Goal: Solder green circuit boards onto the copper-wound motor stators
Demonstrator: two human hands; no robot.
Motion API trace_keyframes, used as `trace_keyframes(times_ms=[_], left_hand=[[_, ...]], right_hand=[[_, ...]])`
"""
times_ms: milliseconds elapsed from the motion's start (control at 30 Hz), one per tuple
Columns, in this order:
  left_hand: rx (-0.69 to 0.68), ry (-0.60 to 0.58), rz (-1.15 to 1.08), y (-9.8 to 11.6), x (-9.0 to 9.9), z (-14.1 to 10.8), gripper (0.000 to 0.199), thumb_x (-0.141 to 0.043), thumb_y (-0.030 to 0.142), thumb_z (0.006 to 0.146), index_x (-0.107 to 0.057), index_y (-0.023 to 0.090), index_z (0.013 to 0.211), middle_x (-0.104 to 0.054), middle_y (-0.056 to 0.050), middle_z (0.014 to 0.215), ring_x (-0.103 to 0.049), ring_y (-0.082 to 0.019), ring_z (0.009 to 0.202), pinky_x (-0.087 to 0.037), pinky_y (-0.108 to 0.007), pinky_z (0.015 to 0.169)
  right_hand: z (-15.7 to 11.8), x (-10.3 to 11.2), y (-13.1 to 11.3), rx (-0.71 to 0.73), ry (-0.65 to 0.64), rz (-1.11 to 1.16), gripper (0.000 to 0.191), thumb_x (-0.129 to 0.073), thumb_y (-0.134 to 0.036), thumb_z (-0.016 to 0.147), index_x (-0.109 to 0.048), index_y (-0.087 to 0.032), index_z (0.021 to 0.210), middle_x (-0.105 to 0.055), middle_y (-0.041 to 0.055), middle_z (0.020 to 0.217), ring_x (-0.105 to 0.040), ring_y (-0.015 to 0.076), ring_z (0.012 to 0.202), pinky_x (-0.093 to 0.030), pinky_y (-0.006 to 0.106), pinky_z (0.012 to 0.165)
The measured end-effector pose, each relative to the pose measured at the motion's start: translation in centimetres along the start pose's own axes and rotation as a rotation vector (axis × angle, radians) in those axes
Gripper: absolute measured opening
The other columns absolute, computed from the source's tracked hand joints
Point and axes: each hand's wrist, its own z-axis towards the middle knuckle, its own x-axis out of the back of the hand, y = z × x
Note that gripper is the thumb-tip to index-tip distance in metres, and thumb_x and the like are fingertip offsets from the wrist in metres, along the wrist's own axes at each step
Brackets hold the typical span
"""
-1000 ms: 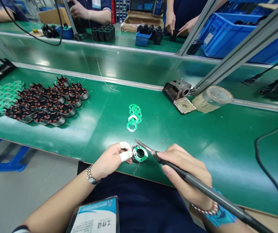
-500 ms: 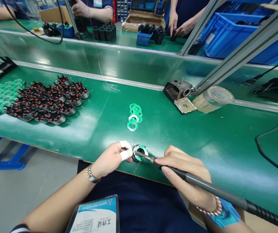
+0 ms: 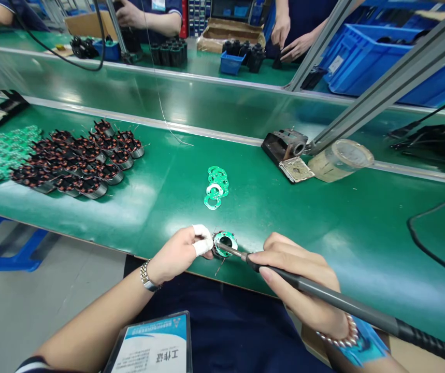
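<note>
Near the table's front edge lies a round coil part with a green ring board (image 3: 230, 251) on top. My left hand (image 3: 179, 252), white covers on its thumb and a finger, is closed at the part's left side; what its fingertips pinch is too small to make out. My right hand (image 3: 303, 277) is wrapped round a soldering iron (image 3: 323, 293), whose metal tip rests on the left part of the ring board. Thin wires stick out below the part. Beyond it, several loose green ring boards (image 3: 217, 178) overlap in a small pile.
Many copper-wound coil parts (image 3: 86, 160) and green boards (image 3: 10, 150) are at the left. An iron stand (image 3: 284, 145) with a sponge tray and a cloudy tub (image 3: 339, 160) stand back right. Two metal posts rise there. Other people's hands work across the line.
The view has shifted very slightly. Across the line, a person's hands at the upper right have moved a little. My hands and the iron hold nearly the same place.
</note>
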Motion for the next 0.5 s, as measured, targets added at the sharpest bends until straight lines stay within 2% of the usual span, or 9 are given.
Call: trace_keyframes(times_ms=[233, 367, 433, 500], left_hand=[[-0.007, 0.008, -0.008, 0.0, 0.0, -0.1, 0.011, -0.053, 0.023, 0.075, -0.052, 0.016, 0.067, -0.058, 0.001, 0.063, -0.058, -0.014, 0.066, -0.044, -0.029, 0.072], [-0.014, 0.0, -0.023, 0.1, -0.2, 0.0, 0.012, -0.054, 0.023, 0.075, -0.051, 0.016, 0.066, -0.057, 0.001, 0.063, -0.057, -0.014, 0.065, -0.044, -0.029, 0.072], [-0.024, 0.009, -0.022, 0.2, -0.3, 0.0, 0.013, -0.054, 0.024, 0.075, -0.05, 0.016, 0.066, -0.056, 0.001, 0.063, -0.057, -0.014, 0.065, -0.045, -0.029, 0.071], [-0.041, 0.03, 0.021, 0.2, -0.2, -0.1, 0.013, -0.053, 0.026, 0.076, -0.051, 0.016, 0.068, -0.057, 0.0, 0.063, -0.057, -0.013, 0.064, -0.046, -0.028, 0.069]], right_hand=[[-0.2, 0.1, 0.1, 0.018, 0.006, 0.03, 0.021, -0.051, -0.006, 0.077, -0.063, -0.019, 0.09, -0.058, 0.0035, 0.061, -0.05, 0.0154, 0.059, -0.043, 0.029, 0.052], [0.1, 0.1, 0.8, 0.053, 0.039, 0.052, 0.024, -0.05, -0.011, 0.081, -0.057, -0.021, 0.102, -0.059, 0.0026, 0.066, -0.054, 0.0152, 0.062, -0.047, 0.029, 0.055], [0.6, 0.0, 1.6, 0.076, -0.014, 0.013, 0.024, -0.049, -0.011, 0.083, -0.055, -0.022, 0.103, -0.061, 0.003, 0.071, -0.057, 0.015, 0.067, -0.05, 0.028, 0.061], [1.4, -0.1, 2.3, 0.118, -0.151, -0.042, 0.022, -0.05, -0.01, 0.082, -0.054, -0.02, 0.101, -0.064, 0.0062, 0.084, -0.059, 0.0172, 0.085, -0.051, 0.031, 0.073]])
